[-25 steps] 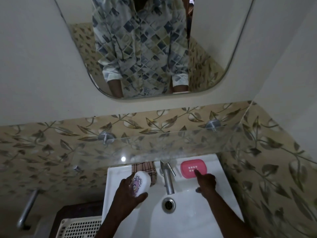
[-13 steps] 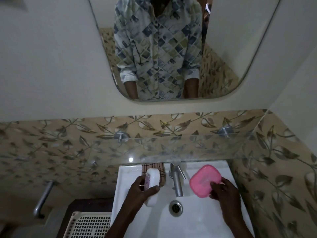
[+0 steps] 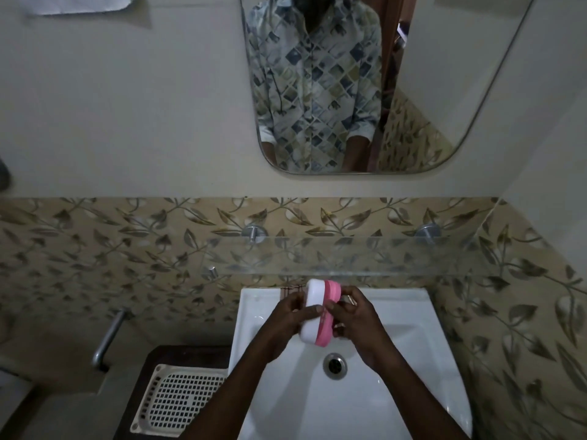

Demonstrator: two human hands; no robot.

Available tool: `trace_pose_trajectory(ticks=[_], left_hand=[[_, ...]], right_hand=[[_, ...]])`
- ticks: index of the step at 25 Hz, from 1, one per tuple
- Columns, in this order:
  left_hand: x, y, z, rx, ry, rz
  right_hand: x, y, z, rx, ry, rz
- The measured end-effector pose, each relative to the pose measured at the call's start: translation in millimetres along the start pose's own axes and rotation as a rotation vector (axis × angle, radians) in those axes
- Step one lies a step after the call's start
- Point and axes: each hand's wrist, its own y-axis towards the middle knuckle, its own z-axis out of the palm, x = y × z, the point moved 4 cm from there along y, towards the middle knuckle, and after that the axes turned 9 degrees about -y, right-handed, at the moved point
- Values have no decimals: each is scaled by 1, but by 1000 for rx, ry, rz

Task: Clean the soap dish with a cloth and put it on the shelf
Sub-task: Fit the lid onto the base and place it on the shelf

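Buttoned shirt (image 3: 314, 90) of blue, grey and olive diamonds on a pale ground, sleeves (image 3: 362, 130) rolled above bare forearms (image 3: 238, 376)

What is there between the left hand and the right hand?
The soap dish: the left hand grips its white part, the right hand its pink part, above the sink, head view.

1. The upper wall (image 3: 127, 106) is plain cream, and a mirror (image 3: 444, 74) with round corners hangs on it.
2. Below it runs a band of beige tiles (image 3: 95, 249) with a leaf pattern.
3. A white washbasin (image 3: 413, 344) with a metal drain (image 3: 334, 365) stands against the tiles.
4. Left of it, a white perforated basket (image 3: 181, 398) lies on a dark cabinet (image 3: 178, 352), near a metal bar (image 3: 108, 338).
5. The light is dim.
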Motion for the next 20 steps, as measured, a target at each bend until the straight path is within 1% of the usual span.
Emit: trace_pose_trajectory(ticks=[3,6,9,13,20], left_hand=[[2,-9,-1,-18,-8,-7],[2,-13,2,-6,5,16],[-2,-14,2,24,-1,50],[-12,-15,2,53,-6,67],[-9,-17,-3,60,-25,53]], right_hand=[[-7,-6,8,34,85,55],[-7,-12,13,77,123,30],[0,-14,17,78,152,-4],[6,-12,19,36,138,-28],[2,-11,17,49,122,-50]])
